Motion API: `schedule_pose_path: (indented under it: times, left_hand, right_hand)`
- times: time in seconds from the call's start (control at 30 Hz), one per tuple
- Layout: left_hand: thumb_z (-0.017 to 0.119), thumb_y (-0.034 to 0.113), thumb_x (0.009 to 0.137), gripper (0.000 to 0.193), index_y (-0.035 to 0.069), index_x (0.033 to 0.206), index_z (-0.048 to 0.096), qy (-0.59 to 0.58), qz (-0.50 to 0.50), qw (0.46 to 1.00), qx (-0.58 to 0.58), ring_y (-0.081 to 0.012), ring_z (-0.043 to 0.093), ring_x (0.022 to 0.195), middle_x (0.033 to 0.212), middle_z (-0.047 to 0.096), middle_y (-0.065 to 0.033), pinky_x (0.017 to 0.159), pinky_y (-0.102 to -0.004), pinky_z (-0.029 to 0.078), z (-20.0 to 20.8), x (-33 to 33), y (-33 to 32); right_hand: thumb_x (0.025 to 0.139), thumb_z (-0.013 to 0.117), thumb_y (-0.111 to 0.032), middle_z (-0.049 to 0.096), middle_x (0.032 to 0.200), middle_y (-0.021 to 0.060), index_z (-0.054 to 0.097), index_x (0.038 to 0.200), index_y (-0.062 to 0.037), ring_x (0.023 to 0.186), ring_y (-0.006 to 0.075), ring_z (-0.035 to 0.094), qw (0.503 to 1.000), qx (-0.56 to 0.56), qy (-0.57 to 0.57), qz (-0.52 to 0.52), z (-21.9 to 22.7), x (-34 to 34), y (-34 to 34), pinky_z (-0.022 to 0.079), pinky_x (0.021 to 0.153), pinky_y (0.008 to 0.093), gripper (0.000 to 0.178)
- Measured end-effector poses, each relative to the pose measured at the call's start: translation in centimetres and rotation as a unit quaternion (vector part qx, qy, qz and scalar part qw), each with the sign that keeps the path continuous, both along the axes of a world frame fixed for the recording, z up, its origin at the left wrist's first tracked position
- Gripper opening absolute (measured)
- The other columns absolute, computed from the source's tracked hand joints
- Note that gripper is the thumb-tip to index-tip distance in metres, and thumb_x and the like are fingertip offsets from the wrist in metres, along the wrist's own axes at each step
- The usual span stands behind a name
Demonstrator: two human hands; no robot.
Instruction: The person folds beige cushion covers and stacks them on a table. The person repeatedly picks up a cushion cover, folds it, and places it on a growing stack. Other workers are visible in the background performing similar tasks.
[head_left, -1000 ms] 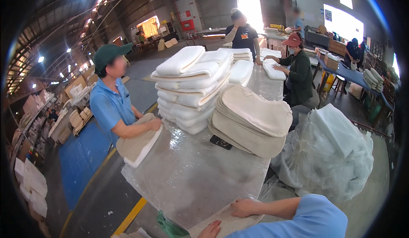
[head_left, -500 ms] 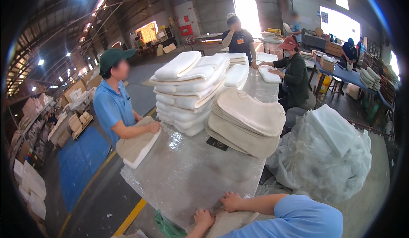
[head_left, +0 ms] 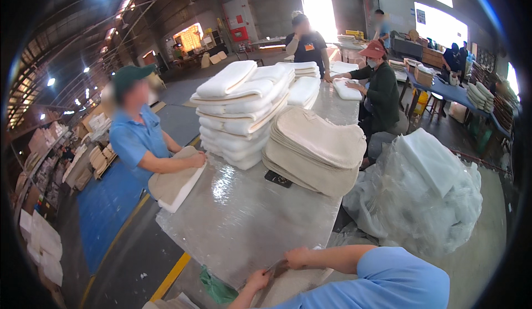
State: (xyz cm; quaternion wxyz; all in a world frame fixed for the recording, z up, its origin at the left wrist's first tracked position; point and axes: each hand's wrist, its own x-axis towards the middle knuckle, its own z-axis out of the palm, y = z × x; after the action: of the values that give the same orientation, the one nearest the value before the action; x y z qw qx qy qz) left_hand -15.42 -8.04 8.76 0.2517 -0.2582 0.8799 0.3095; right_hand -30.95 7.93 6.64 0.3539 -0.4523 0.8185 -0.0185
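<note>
Beige piece (head_left: 293,284): lies at near end of table (head_left: 238,226), under/btwn the person's hands; lower part hidden behind blue sleeve (head_left: 399,276).
L hand (head_left: 257,279): at far-left edge of beige piece, fingers bent & close tog.; can't tell if they pinch it.
R hand (head_left: 298,257): just beyond L hand, to its right, at piece's far edge; fingers curled, tips hidden, so can't tell if they grip.
Table top: covered w/ shiny clear plastic, glare nr the middle.
Green bag (head_left: 216,287): crumpled, at table's near-left corner, beside L forearm.
Beige stack (head_left: 313,151): many pcs w/ rounded corners, right side of table, well apart from both hands.
Dark flat item (head_left: 277,179): on table, against near-left foot of beige stack.
White stack (head_left: 244,115): tall pile of thick folded pads, just left of & behind beige stack.
Green-cap co-worker (head_left: 138,137): left side of table, hands on a beige-topped white pad (head_left: 177,181).
Red-cap co-worker (head_left: 382,93): right side, farther off, masked, hands at a white pad (head_left: 347,90).
Dark-shirt co-worker (head_left: 307,49): far end, one arm raised, other hand down nr table.
Plastic bundle (head_left: 421,192): big, see-through, whitish, right of table.
Floor: yellow stripe (head_left: 172,276) left of table, blue mat (head_left: 108,209) beyond.
</note>
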Motion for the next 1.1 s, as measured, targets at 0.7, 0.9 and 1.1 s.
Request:
schedule_pose_path:
  times: [0.7,0.9,1.1]
  left_hand:
    - [0.043,0.044,0.109,0.047,0.007,0.105,0.071,0.120,0.139,0.976,-0.120,-0.0483,0.070,0.092,0.097,0.075,-0.0223,0.082,-0.0589,0.052,-5.1,-2.9,-0.9]
    - [0.043,0.044,0.109,0.045,0.006,0.102,0.066,0.169,0.108,0.968,-0.153,-0.0503,0.070,0.087,0.090,0.074,-0.0232,0.080,-0.0594,0.053,-4.7,-2.9,-1.2]
    - [0.052,0.053,0.103,0.050,0.009,0.117,0.070,0.145,0.122,0.981,-0.049,-0.0462,0.070,0.103,0.105,0.075,-0.0237,0.090,-0.0534,0.054,-2.7,-2.0,-2.3]
  right_hand:
    - [0.106,0.048,-0.051,0.075,0.113,0.0209,0.071,0.123,-0.0146,0.110,0.0414,0.070,0.986,-0.085,-0.063,-0.133,-3.7,-0.8,-5.5,0.054,0.095,0.0526,0.046]
    - [0.105,0.049,-0.051,0.074,0.117,0.0195,0.070,0.119,-0.0140,0.111,0.0418,0.069,0.980,-0.117,-0.079,-0.139,-3.4,-0.9,-5.9,0.054,0.095,0.0540,0.044]
    - [0.104,0.051,-0.053,0.074,0.118,0.0181,0.070,0.128,-0.0169,0.113,0.0412,0.069,0.989,-0.116,-0.046,-0.079,-3.0,-2.3,-5.0,0.055,0.094,0.0532,0.047]
